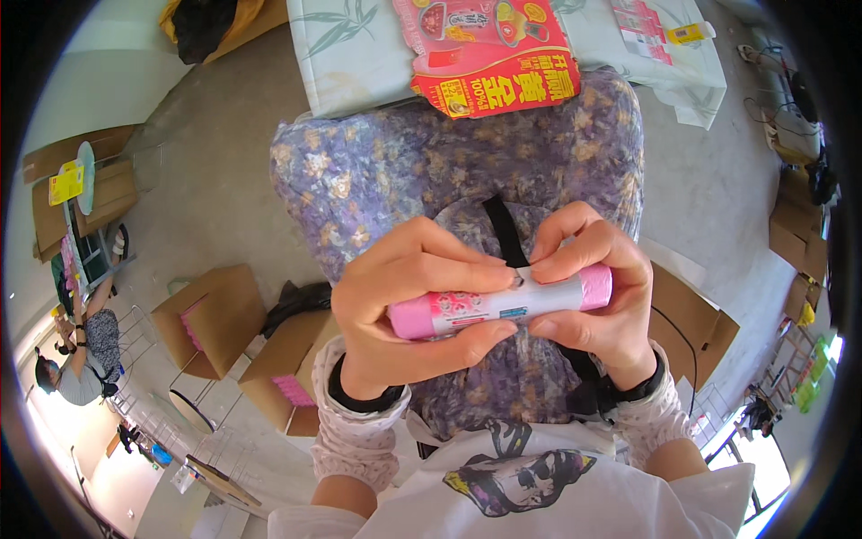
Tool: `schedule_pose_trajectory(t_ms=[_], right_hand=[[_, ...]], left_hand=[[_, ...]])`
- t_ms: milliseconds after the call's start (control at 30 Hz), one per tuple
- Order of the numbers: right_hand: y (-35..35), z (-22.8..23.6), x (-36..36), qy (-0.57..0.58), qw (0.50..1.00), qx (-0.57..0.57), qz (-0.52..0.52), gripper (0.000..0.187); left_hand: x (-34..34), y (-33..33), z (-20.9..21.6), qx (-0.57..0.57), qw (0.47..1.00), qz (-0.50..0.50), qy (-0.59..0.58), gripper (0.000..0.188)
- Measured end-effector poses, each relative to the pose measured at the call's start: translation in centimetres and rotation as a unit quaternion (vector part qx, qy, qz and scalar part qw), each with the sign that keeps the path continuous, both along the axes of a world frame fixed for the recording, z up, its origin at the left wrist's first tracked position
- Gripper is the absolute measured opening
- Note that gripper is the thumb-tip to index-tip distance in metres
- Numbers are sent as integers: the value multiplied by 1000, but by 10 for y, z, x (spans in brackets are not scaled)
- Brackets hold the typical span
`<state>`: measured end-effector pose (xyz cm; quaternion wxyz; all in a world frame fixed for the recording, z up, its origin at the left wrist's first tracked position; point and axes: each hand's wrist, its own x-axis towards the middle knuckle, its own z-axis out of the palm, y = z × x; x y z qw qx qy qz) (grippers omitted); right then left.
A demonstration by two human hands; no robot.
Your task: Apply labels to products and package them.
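Between my two hands I hold a pink garbage-bag roll (485, 305) wrapped in a white printed paper band, its pink ends showing on both sides. My left hand (404, 287) is closed round the left part, fingers over the top and thumb below. My right hand (606, 287) grips the right end the same way. Both sets of fingertips press on the band near its middle, by a small dark spot. The roll tilts slightly, right end higher. Beneath it lies a padded purple floral cover (359, 180), with a black strap (505, 232) just beyond my hands.
Beyond the cover stands a table with a white leaf-patterned cloth (346, 54), bearing a red printed package (494, 63) and a yellow bottle (690, 34). Open cardboard boxes (220, 319) with pink rolls stand to the left; another box (696, 332) is right. A person (85, 359) is far left.
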<state>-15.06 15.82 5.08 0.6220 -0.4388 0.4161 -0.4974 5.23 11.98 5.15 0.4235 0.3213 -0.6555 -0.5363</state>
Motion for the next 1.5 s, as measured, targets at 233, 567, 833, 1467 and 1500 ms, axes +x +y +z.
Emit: schedule_pose_trajectory(t_ms=[233,567,833,1467,1500], right_hand=[[-1,0,-2,48,998,-39,-22,33],[3,12,-7,-100,985,139,-23,34],[-11,-4,-25,98,982,-156,32,40],[-4,17,-17,-86,978,187,31,42],[-4,16,-17,-88,978,184,36,42]], left_hand=[[0,7,8,-45,997,30,-53,41],[-5,20,9,-159,980,86,-88,42],[-12,31,23,394,889,93,213,32],[-17,30,16,223,965,124,58,31],[-17,30,15,219,966,121,68,31]])
